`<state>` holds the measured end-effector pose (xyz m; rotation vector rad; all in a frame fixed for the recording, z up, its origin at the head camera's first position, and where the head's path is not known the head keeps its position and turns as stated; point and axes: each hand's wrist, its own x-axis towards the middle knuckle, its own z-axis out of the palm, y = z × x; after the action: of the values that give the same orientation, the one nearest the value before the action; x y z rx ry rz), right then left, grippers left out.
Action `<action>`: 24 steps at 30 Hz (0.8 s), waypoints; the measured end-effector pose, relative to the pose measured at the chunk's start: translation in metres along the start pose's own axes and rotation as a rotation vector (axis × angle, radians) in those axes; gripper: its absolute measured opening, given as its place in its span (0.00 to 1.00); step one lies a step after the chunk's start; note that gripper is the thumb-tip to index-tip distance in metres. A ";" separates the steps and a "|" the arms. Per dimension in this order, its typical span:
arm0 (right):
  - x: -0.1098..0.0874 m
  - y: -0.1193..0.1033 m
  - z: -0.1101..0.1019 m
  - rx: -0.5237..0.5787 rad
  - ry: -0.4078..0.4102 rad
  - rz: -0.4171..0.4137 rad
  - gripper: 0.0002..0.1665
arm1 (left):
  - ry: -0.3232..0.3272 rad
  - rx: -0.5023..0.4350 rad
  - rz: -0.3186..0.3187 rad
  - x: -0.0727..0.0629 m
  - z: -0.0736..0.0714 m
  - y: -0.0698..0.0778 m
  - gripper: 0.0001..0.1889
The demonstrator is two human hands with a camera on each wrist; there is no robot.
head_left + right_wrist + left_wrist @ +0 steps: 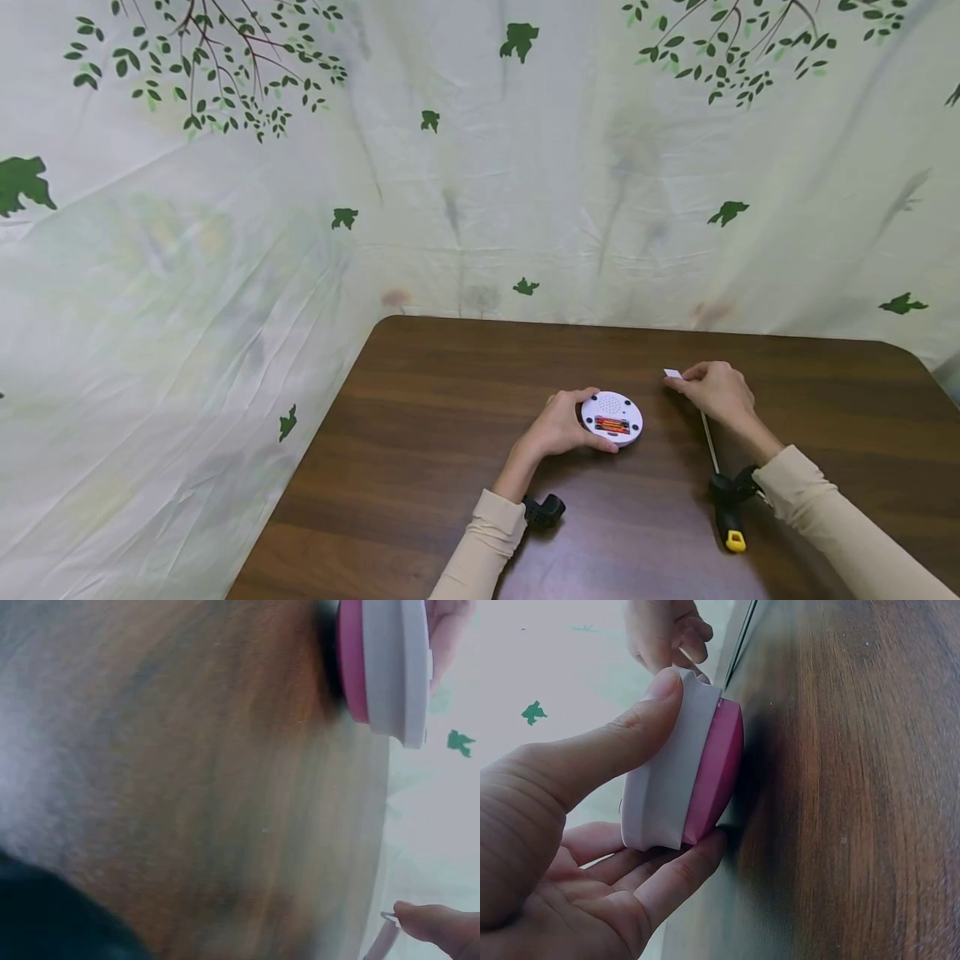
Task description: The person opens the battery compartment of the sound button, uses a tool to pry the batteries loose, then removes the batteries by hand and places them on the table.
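My left hand grips a round white device by its rim, thumb on one side and fingers on the other. Its face with speaker holes and small dark feet points up, and red batteries sit in an uncovered compartment. The left wrist view shows a pink side facing the table. To the right, my right hand pinches a small white piece, apparently a battery cover; in the right wrist view only a thumb and its edge show.
A screwdriver with a black and yellow handle lies on the brown wooden table below the right hand and wrist. Black cameras are strapped to the wrists. Behind the table hangs a pale curtain with leaf prints.
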<state>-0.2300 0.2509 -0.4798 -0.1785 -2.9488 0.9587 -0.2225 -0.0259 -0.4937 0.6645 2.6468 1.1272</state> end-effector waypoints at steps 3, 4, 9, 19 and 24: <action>-0.002 0.002 0.002 -0.003 0.021 0.014 0.29 | -0.005 0.002 0.000 0.000 -0.001 0.001 0.45; -0.002 0.002 0.002 -0.010 0.024 0.013 0.28 | -0.006 0.001 -0.005 0.000 -0.001 0.001 0.45; -0.003 0.001 0.005 -0.070 0.025 -0.005 0.25 | -0.007 -0.004 -0.018 0.000 -0.001 0.002 0.45; -0.033 0.003 -0.019 -0.071 0.024 -0.010 0.24 | -0.016 -0.018 -0.016 -0.001 0.002 0.001 0.45; -0.087 0.007 -0.030 -0.058 0.077 0.037 0.31 | -0.008 -0.028 -0.028 -0.001 0.001 0.002 0.45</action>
<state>-0.1404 0.2635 -0.4601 -0.2663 -2.9148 0.8508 -0.2207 -0.0245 -0.4933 0.6231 2.6201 1.1497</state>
